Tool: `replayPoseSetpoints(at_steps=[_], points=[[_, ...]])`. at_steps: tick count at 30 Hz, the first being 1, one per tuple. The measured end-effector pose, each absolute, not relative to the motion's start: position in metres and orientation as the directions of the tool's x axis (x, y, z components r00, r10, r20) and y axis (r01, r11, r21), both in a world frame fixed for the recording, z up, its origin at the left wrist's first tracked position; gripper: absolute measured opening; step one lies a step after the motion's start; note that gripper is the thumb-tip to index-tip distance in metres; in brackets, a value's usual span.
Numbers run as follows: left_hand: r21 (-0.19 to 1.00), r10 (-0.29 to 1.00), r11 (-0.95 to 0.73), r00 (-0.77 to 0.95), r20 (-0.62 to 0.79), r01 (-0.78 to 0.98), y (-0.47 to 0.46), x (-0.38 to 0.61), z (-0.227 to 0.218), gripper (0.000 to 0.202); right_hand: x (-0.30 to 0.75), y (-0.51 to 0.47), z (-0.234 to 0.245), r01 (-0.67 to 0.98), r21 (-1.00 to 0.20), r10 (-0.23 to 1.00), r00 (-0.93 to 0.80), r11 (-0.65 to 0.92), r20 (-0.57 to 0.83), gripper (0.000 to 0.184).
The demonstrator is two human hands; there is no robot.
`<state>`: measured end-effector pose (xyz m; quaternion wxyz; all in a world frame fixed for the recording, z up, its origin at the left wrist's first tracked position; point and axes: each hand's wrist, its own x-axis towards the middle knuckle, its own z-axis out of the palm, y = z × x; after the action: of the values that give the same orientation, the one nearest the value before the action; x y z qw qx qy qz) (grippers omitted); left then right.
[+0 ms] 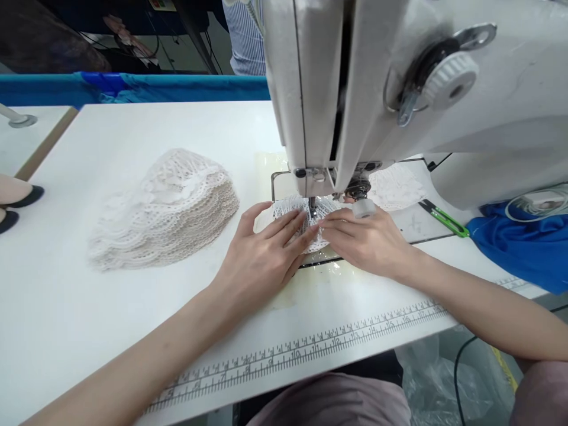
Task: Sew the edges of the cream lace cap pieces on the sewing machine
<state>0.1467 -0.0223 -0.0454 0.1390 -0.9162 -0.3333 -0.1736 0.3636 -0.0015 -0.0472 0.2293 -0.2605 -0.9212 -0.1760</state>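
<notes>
A small white lace piece (293,212) lies under the presser foot (313,207) of a white sewing machine (399,89). My left hand (261,251) lies flat on the lace's left side, fingers stretched out toward the needle. My right hand (364,239) presses flat on the lace's right side, fingers together and pointing left; a white thimble-like cap (364,208) sits on one finger. Neither hand grips anything. More lace (394,186) lies behind the foot.
A stack of white lace pieces (166,207) sits left on the white table (89,296). Green-handled snips (444,218) and blue cloth (523,242) lie right. A printed ruler (310,343) runs along the front edge. Another person's striped shirt (246,35) shows behind.
</notes>
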Motion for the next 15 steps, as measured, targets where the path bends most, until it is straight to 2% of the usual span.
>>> replayPoseSetpoints(at_steps=[4,9,15], points=[[-0.162,0.545,-0.743,0.727,0.418,0.650,-0.0303,0.1468,-0.0452,0.029,0.3645,-0.0042,-0.0502,0.531,0.240,0.344,-0.770,0.813,0.537,0.026],[-0.149,0.556,-0.736,0.715,0.425,0.661,-0.0311,0.1473,-0.0461,0.027,0.3638,-0.0040,-0.0502,0.534,0.233,0.341,-0.761,0.813,0.552,0.025],[-0.122,0.554,-0.733,0.692,0.463,0.669,-0.0238,0.1475,-0.0478,0.025,0.3618,-0.0002,-0.0478,0.552,0.281,0.346,-0.768,0.785,0.539,0.031]])
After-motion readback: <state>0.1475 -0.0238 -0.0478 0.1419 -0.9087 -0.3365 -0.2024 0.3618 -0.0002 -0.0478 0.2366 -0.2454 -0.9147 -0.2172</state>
